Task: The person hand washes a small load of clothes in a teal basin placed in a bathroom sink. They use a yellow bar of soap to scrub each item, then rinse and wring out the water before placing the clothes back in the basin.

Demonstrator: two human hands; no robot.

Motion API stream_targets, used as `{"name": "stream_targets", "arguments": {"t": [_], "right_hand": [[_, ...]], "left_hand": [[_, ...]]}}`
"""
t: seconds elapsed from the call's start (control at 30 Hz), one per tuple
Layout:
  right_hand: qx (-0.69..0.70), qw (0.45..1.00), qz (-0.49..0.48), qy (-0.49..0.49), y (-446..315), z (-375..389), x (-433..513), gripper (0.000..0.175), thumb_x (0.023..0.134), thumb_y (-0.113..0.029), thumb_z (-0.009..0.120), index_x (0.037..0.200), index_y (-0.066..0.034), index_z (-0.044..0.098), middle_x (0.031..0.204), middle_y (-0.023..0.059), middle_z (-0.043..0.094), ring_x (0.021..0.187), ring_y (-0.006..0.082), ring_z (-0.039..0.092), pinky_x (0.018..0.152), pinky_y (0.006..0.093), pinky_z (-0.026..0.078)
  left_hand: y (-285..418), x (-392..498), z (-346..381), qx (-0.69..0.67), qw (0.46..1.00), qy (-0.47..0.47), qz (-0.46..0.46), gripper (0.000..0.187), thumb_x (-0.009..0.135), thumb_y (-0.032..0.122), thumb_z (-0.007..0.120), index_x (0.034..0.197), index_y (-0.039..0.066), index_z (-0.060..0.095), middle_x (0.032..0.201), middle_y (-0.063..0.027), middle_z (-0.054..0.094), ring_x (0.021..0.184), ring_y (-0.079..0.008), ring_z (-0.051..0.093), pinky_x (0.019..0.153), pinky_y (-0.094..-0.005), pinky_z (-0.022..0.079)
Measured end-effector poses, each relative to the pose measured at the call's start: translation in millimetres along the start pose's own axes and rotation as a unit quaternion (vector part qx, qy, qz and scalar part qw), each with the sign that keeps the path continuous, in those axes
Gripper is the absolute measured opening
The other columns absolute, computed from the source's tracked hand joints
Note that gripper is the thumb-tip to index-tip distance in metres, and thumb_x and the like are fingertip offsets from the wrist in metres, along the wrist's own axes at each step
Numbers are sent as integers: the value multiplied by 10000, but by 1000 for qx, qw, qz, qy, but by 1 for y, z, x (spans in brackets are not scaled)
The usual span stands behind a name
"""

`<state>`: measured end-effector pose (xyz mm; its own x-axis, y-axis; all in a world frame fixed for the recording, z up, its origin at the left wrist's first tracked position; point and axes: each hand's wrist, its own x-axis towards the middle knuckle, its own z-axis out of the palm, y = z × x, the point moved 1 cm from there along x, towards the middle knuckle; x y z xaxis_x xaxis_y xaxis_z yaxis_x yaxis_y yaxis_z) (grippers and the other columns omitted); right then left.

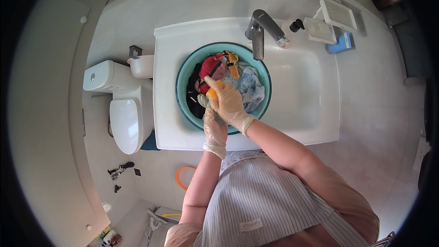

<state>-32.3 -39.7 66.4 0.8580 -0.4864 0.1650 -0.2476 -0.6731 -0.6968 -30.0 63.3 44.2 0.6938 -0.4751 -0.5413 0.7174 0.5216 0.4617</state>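
Observation:
A teal round basin (181,72) holds a pile of wet clothes. My right hand (231,104), in a thin translucent glove, grips an orange-yellow block (214,91), which looks like a bar of laundry soap. Just below it, my left hand (215,128), gloved the same way, is closed on a light greyish cloth (218,119), mostly covered by the hands. Inside the basin lie a red garment (212,67), a yellow-orange piece with dark bands (233,65), black fabric (193,101) and light blue mottled cloth (252,89).
The basin rests on a white washbasin counter (166,75), left of its sink bowl (295,92). A dark grey faucet (259,34) reaches over the basin's rim. Behind the sink are a pump bottle (295,27), soap dishes (320,30) and a blue tube (339,43). A toilet (125,120) stands left.

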Motion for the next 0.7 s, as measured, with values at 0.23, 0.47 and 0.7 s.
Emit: {"name": "stream_targets", "arguments": {"t": [0.23, 0.47, 0.7], "right_hand": [[256, 958, -29, -124, 53, -19, -15, 722, 900, -129, 635, 1487, -48, 222, 1498, 209, 331, 1382, 299, 350, 1128, 338, 277], [-87, 957, 16, -277, 14, -89, -19, 818, 790, -90, 683, 1489, -120, 259, 1211, 184, 582, 1095, 345, 582, 934, 391, 460], [113, 974, -26, -197, 31, -80, -31, 654, 822, -102, 627, 1427, -163, 385, 1114, 156, 628, 999, 345, 611, 858, 417, 490]], "left_hand": [[30, -12, -9, 2, 1000, -3, 4, 404, 1017, 292, 426, 1294, 8, 504, 1238, -88, 583, 1113, -211, 573, 962, -363, 473], [49, -22, 7, 96, 992, -49, 63, 330, 1014, 300, 466, 1116, 13, 593, 1053, -54, 629, 955, -159, 598, 865, -325, 497], [76, -21, 21, 121, 987, -99, 29, 296, 976, 262, 550, 1119, 7, 598, 1050, -59, 637, 960, -176, 610, 858, -328, 503]]}}
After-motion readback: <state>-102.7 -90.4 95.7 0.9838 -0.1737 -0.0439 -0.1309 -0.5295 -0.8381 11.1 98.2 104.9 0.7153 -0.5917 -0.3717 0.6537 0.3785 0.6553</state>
